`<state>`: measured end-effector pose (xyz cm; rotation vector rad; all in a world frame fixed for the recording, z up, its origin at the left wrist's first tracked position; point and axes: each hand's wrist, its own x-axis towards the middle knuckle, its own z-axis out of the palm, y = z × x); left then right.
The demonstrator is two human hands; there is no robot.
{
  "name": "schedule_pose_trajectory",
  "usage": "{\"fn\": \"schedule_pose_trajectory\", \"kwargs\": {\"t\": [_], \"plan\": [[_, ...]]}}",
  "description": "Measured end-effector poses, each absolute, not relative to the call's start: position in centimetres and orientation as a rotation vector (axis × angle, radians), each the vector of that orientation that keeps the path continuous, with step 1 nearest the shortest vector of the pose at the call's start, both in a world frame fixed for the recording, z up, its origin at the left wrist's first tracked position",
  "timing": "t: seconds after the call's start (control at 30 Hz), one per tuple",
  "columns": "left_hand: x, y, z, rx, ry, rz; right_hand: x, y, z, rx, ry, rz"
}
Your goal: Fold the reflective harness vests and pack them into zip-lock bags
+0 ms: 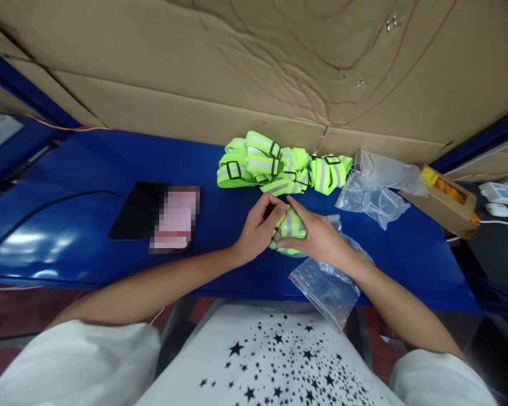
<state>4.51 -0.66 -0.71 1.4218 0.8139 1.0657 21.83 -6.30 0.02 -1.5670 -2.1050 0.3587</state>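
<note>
Between my two hands, low over the blue table, is a folded neon-yellow reflective strap [294, 225] with grey stripes. My left hand [260, 225] pinches its left side, fingers closed, near a dark part that may be a buckle. My right hand [319, 237] wraps round its right side, thumb in front and fingers behind. Just beyond the hands lies a pile of neon-yellow reflective straps [271, 163] with black buckles. A clear zip bag [328, 287] lies under and beside my right forearm, overhanging the table's front edge.
More clear plastic bags [375, 194] lie at the right, beside a cardboard box [449, 200] with a window. To the left are a dark phone-like slab [135, 211] and a phone [178, 217] with a lit screen. Behind the blue table [84, 169] stands a cardboard wall [173, 67] with red wires.
</note>
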Motion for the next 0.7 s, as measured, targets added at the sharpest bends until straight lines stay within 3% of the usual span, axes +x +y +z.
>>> {"fn": "schedule_pose_trajectory", "kwargs": {"t": [0.27,0.5,0.7], "plan": [[4.2,-1.2,-0.3,1.416,0.746,1.036,20.8,-6.8,0.0,-1.513,-1.998,0.531],[3.0,0.8,0.8,1.894,0.38,1.003,21.9,-6.2,1.1,-1.487,-1.725,0.515],[2.6,1.1,-0.4,1.96,0.398,1.047,22.6,-6.3,0.9,-1.376,-1.87,0.675]]}}
